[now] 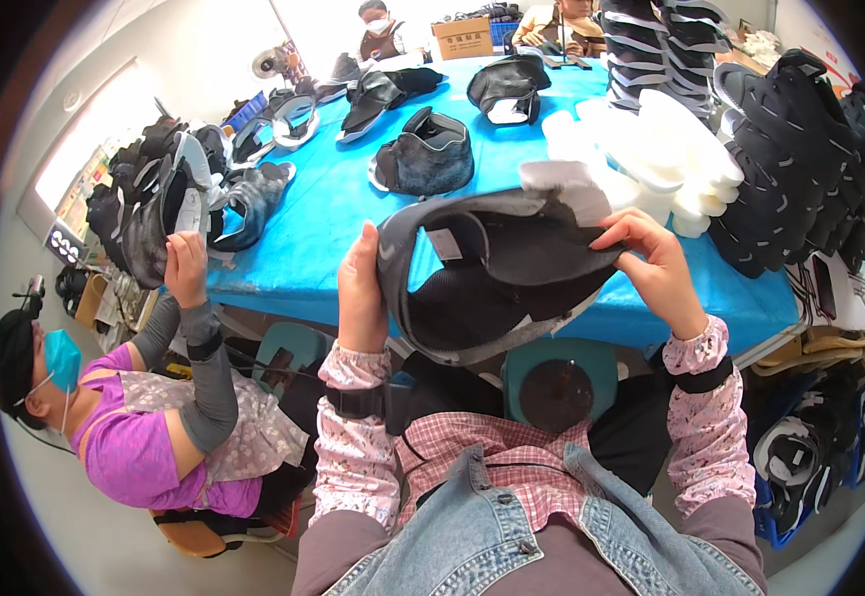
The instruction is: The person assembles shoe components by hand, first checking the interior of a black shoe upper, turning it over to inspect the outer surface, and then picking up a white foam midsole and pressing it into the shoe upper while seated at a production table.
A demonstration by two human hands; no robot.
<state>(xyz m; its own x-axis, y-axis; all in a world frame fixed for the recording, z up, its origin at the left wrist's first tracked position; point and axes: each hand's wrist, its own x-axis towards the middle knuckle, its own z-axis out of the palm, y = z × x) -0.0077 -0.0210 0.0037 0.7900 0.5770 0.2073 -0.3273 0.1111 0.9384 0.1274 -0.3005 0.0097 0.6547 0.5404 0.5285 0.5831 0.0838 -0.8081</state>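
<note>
Between my two hands, above the near table edge, I hold a black shoe upper (512,258) with its opening toward me. A small white label (443,244) shows on its inside, and a pale grey-white flap (563,181) sticks out at its top. My left hand (361,288) grips the left end, thumb up, its fingers mostly hidden behind the upper. With thumb and fingers, my right hand (656,263) pinches the right edge. Just beyond the held piece, another dark shoe upper (422,154) stands on the blue-covered table (323,204).
More uppers (510,89) lie farther back. White foot-shaped forms (651,149) and tall stacks of black uppers (800,159) crowd the right side. At left, a masked co-worker (104,417) holds a dark upper (169,214). A blue crate (780,521) of shoe parts sits low right.
</note>
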